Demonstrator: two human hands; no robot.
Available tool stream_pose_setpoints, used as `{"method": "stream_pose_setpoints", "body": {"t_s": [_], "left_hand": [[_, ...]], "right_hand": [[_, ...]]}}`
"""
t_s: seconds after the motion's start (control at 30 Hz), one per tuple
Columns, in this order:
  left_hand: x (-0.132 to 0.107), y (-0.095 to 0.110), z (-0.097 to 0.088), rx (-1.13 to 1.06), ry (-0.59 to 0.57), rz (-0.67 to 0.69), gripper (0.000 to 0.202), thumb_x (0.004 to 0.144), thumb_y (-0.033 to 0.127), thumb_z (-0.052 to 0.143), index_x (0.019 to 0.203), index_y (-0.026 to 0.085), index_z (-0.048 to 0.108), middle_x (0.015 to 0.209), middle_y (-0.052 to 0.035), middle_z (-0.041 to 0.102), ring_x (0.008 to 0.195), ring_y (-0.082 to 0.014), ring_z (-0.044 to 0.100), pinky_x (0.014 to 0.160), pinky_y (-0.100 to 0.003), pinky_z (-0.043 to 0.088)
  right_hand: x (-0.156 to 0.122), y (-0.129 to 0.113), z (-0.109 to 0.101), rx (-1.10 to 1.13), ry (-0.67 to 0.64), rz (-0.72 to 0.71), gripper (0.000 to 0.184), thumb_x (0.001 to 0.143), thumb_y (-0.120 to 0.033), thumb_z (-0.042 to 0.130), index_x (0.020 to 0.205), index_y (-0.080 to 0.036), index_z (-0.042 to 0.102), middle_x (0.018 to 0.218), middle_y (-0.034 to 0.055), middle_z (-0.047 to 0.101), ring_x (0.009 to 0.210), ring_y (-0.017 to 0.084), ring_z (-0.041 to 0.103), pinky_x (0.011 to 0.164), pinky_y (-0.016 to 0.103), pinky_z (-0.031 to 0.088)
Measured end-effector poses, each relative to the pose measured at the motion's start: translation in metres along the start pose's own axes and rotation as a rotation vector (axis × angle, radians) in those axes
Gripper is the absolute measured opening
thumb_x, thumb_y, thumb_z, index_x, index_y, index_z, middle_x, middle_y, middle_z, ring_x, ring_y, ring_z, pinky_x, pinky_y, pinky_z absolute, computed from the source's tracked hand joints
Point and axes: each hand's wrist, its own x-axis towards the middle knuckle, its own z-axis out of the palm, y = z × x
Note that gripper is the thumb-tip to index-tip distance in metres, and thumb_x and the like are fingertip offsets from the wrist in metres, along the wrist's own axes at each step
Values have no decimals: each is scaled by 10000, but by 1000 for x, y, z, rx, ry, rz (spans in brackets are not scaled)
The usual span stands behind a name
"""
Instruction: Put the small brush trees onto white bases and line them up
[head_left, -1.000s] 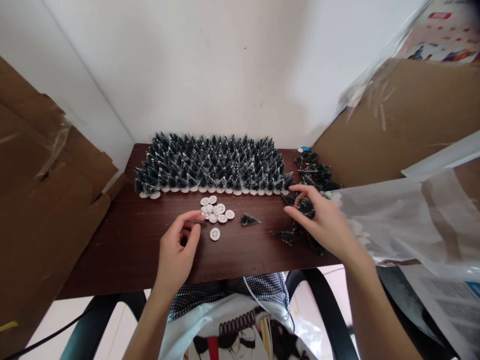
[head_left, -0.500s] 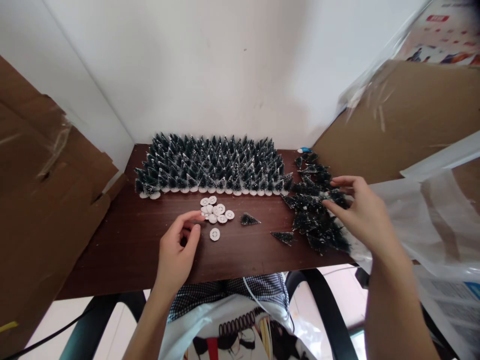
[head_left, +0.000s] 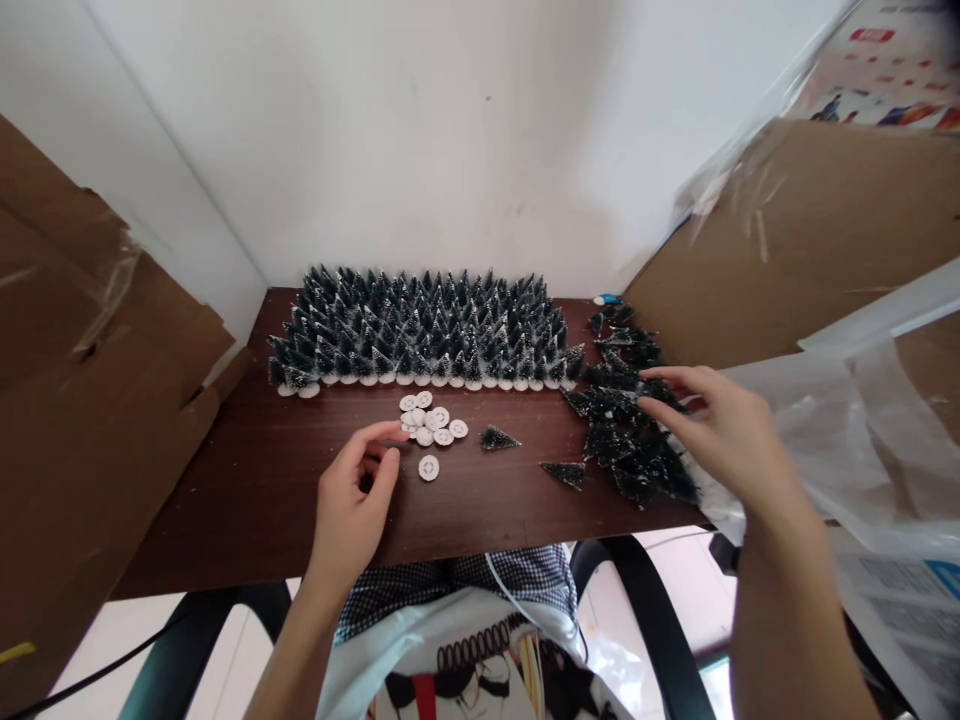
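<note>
My left hand (head_left: 352, 500) rests on the dark wooden table (head_left: 255, 500), fingers loosely curled with thumb and forefinger apart, holding nothing, just left of a cluster of white round bases (head_left: 429, 422). My right hand (head_left: 716, 430) reaches with fingers stretched over a loose pile of small dark green trees (head_left: 630, 430) at the table's right side, touching them. A single tree (head_left: 497, 438) lies on its side near the bases, another (head_left: 566, 472) a little further right. Rows of standing trees on white bases (head_left: 424, 330) fill the back of the table.
Cardboard sheets lean at the left (head_left: 90, 380) and right (head_left: 810, 240). A clear plastic bag (head_left: 847, 440) lies over the table's right edge. A white wall (head_left: 420, 130) stands behind. A small blue item (head_left: 609, 299) sits at the back right. My lap and chair arms show below.
My right hand moved from the near part of the loose tree pile out to its right side, then slid slightly left over it. My left hand stayed still.
</note>
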Motion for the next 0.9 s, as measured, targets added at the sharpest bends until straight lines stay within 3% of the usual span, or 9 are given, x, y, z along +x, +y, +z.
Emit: {"method": "stream_pose_setpoints", "body": {"t_s": [0.4, 0.7, 0.9], "left_hand": [[0, 1, 0, -3, -6, -10, 251, 930, 339, 588, 1138, 218, 660, 1091, -59, 727, 967, -198, 654, 800, -293, 499], [0, 1, 0, 18, -10, 6, 240, 937, 339, 573, 1122, 219, 665, 1080, -58, 728, 941, -195, 654, 794, -294, 499], [0, 0, 0, 6, -12, 1, 236, 935, 331, 580, 1128, 223, 662, 1085, -52, 729, 952, -193, 654, 807, -294, 495]], "right_hand": [[0, 0, 8, -52, -22, 40, 439, 921, -586, 564, 1149, -249, 729, 805, 84, 739, 656, 254, 655, 651, 393, 487], [2, 3, 10, -61, 2, -53, 413, 944, -540, 540, 1164, -233, 707, 923, 93, 711, 695, 228, 636, 680, 384, 495], [0, 2, 12, -117, -5, -18, 363, 939, -416, 563, 1223, -216, 670, 1030, 110, 701, 768, 250, 664, 723, 407, 502]]}}
